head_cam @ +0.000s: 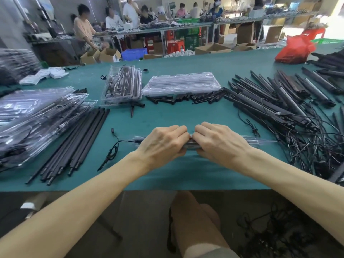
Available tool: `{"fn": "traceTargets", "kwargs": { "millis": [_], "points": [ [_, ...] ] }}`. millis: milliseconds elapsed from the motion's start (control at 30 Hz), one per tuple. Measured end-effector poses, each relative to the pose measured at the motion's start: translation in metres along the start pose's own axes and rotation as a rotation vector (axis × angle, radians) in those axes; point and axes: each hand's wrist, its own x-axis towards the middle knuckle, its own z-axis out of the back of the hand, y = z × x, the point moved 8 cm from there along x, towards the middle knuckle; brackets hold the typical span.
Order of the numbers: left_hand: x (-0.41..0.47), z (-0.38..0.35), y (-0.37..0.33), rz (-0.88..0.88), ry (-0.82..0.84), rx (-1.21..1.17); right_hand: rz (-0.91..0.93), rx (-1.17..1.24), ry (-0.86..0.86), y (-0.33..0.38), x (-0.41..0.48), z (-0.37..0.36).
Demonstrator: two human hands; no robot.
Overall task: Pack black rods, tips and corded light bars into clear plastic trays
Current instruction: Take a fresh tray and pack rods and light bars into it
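— What are the hands doing?
— The left hand [163, 141] and right hand [218, 140], knuckles touching, both clasp a clear tray [260, 140] lying on the green table [167, 116].
— Around them?
— Black rods [78, 142] left, corded light bars [279, 101] right, tips [186, 99] beyond.

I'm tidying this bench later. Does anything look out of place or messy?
Yes. One black tip lies alone, apart from the row of tips. The light bars on the right are heaped crosswise, their cords tangled. The rods lie neatly.
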Motion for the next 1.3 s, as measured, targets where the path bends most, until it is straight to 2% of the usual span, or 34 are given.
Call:
{"fn": "traceTargets", "kwargs": {
  "millis": [333, 800, 967, 1133, 1300],
  "points": [
    [0.009, 0.000, 0.012, 0.076, 0.100, -0.138, 0.052, -0.004, 0.088, -0.001, 0.008, 0.005],
    [0.021, 0.016, 0.033, 0.140, 0.184, -0.236, -0.114, 0.111, 0.244, -0.023, 0.023, 0.018],
    [0.018, 0.018, 0.029, 0.123, 0.149, -0.258, -0.045, 0.136, 0.245, -0.018, 0.019, 0.013],
    [0.018, 0.017, 0.028, 0.093, 0.192, -0.285, 0.000, 0.151, 0.261, -0.013, 0.019, 0.012],
    [0.023, 0.007, 0.036, 0.195, 0.292, -0.346, -0.046, 0.170, 0.283, -0.025, 0.025, 0.010]
  ]
}}
